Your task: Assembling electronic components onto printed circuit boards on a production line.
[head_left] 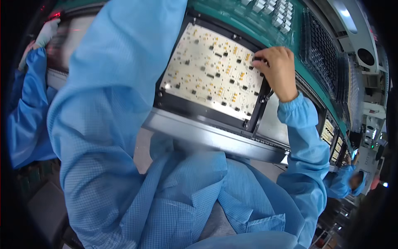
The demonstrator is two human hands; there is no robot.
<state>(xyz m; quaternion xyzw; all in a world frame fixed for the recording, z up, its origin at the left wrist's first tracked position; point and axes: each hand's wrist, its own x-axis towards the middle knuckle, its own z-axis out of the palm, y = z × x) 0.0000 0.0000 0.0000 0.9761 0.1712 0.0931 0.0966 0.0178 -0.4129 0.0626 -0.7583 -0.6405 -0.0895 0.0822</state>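
A white circuit board (pixel 195 54), set with small black and amber parts, lies in a black frame (pixel 186 103) in front of me. Over the board's upper right corner, my right hand (pixel 278 68) reaches in with thumb and fingers drawn together, close to a small black part. Whatever the fingertips may grip is too small to make out. My left arm, in a light blue sleeve (pixel 112 62), stretches up past the board's left side; its hand lies beyond the upper edge of the picture.
A metal rail (pixel 207 135) runs along the near side. Beyond the board, white parts (pixel 275 14) sit in a clear tray on a green surface, beside stacked black trays (pixel 319 45). At far left another person's gloved hand (pixel 47 32) works; another person (pixel 346 180) is at far right.
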